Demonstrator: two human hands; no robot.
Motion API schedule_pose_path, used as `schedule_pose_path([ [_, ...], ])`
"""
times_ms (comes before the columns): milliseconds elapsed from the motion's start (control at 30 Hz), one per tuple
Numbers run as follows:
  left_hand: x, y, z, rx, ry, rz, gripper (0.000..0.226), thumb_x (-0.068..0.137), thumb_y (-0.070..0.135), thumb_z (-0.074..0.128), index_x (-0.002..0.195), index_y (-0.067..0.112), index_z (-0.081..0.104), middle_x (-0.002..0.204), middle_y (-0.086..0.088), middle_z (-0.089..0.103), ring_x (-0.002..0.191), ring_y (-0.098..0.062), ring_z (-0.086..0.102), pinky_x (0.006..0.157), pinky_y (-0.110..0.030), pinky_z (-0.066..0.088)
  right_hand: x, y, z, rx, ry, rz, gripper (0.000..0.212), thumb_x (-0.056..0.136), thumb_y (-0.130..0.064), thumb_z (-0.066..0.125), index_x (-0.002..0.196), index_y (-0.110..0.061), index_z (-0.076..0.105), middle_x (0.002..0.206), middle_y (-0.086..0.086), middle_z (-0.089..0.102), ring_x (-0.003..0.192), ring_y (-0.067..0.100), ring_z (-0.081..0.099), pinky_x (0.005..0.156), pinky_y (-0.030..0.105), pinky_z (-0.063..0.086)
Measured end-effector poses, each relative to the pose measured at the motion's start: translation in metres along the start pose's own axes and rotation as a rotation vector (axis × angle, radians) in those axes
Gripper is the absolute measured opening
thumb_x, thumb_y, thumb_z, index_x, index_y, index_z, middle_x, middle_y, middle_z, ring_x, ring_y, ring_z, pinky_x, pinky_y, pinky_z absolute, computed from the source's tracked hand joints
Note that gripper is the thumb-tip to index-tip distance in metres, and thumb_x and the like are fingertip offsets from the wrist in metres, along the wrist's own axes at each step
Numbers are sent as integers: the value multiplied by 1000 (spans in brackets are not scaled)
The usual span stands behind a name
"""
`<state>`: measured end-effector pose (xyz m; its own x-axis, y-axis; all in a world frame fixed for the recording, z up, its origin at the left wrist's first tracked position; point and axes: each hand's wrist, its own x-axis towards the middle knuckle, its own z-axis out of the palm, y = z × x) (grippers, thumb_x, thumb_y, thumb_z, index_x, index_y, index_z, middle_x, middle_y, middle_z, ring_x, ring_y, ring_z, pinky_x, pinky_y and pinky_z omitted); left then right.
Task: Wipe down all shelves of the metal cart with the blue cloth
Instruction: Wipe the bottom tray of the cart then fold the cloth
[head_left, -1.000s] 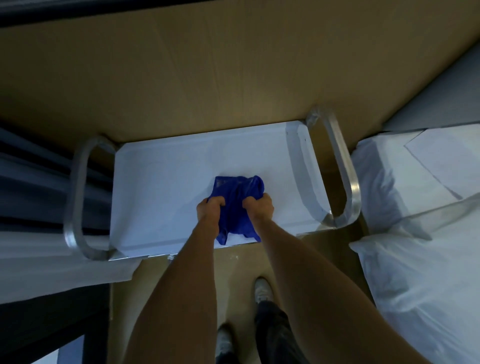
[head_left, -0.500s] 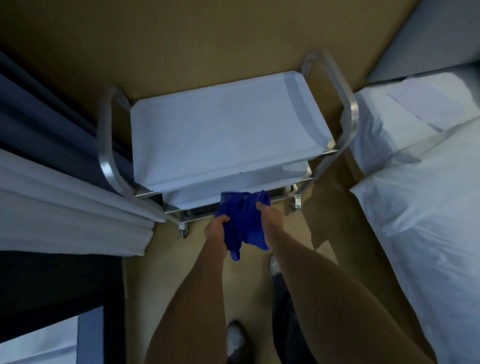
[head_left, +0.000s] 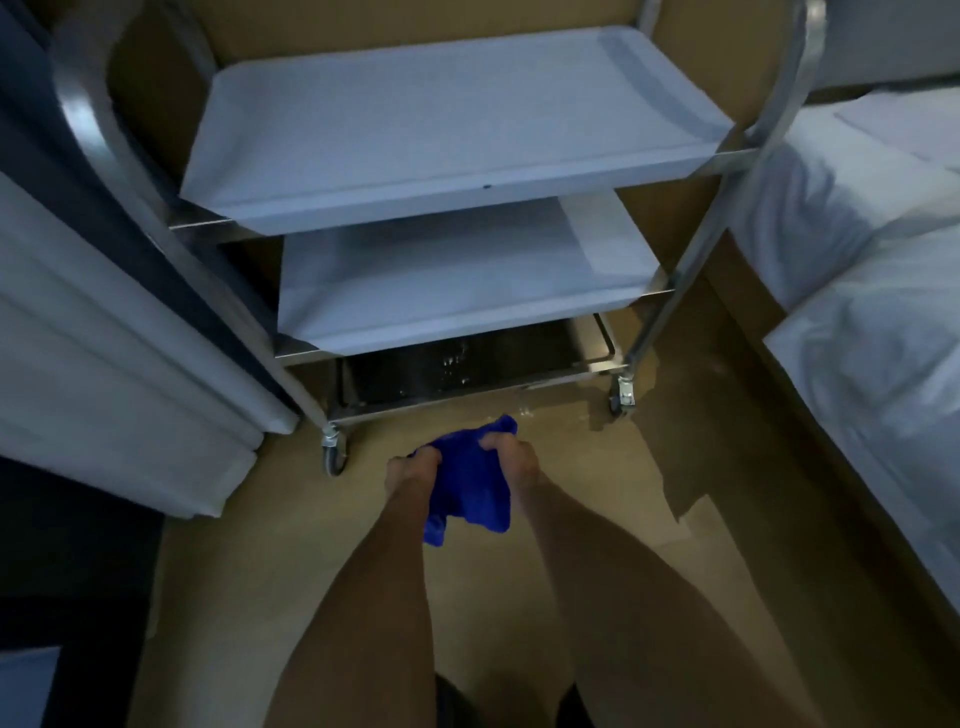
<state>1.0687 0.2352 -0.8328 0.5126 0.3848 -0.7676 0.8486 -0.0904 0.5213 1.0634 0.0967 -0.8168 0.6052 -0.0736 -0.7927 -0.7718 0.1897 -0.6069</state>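
Tan floor (head_left: 270, 545) before metal cart (head_left: 670, 291), both hands, left (head_left: 410, 470) and right (head_left: 511, 457), gripping blue cloth (head_left: 470, 483), arms extended forward

Bedroom, prob. hotel: white bed (head_left: 857, 270), curtains (head_left: 104, 332), svc cart (head_left: 457, 130).

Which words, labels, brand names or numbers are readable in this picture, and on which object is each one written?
None: no readable text appears anywhere in the view.
The metal cart shows no label or brand; a small dark dot on the front rim of its top shelf is only a mark.
The blue cloth, held by the left hand and right hand, shows no tag.
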Motion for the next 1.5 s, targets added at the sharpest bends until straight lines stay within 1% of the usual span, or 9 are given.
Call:
schedule_pose_path([
  [200,40,-9,55,-6,-48,173,36,83,28,61,114,10,58,106,-13,63,93,-28,61,82,-40,52,68,30,-26,42,-2,-190,22,83,-22,68,103,-13,65,105,12,70,96,30,65,89,46,54],
  [367,18,-20,76,166,244,394,53,90,22,61,141,17,45,120,-11,57,105,-27,60,90,-36,50,69,40,-36,25,28,-344,7,85,-22,65,89,-18,62,106,17,69,96,34,67,88,51,55],
  [467,-3,-11,81,111,31,379,16,93,22,54,102,13,64,96,-8,62,80,-17,56,72,-31,49,56,39,-36,-16,-11,-345,5,86,-21,64,84,-18,60,105,19,69,96,35,67,93,55,53],
  [667,18,28,83,-215,-333,343,46,95,49,46,96,12,73,97,-13,74,91,-25,68,89,-40,51,72,4,-33,-35,-126,-336,11,89,-8,60,100,-11,62,105,6,63,95,19,61,64,28,54],
  [867,64,47,140,-67,-295,347,44,70,21,71,111,10,63,108,-17,70,97,-31,68,86,-44,56,145,9,-67,-771,283,-781,16,96,-27,53,109,-22,58,104,-2,63,99,16,53,92,37,48],
  [1033,54,84,209,-164,-322,373,24,76,8,59,100,10,64,100,-18,69,83,-27,63,85,-46,54,185,11,-99,-514,388,-707,62,95,-59,24,151,-32,29,149,4,41,132,23,43,109,47,39],
  [1233,58,153,305,-258,-524,389,34,78,12,57,110,15,66,108,-14,72,101,-32,67,93,-49,54,236,-65,-171,-476,604,-762,67,95,-59,25,156,-32,20,157,12,31,142,30,32,114,53,33],
  [1333,91,163,335,-344,-354,339,23,85,10,57,104,19,67,108,-12,72,103,-31,66,94,-46,54,282,-98,-197,-830,526,-772,60,102,-49,34,157,-30,19,160,13,27,147,32,23,118,50,24],
  [1500,161,89,283,217,281,318,31,91,18,55,121,11,61,123,-16,63,116,-34,59,95,-36,46,352,-87,-184,-1349,411,-467,68,100,-62,27,159,-33,8,165,20,-3,151,40,-6,120,55,4],
])
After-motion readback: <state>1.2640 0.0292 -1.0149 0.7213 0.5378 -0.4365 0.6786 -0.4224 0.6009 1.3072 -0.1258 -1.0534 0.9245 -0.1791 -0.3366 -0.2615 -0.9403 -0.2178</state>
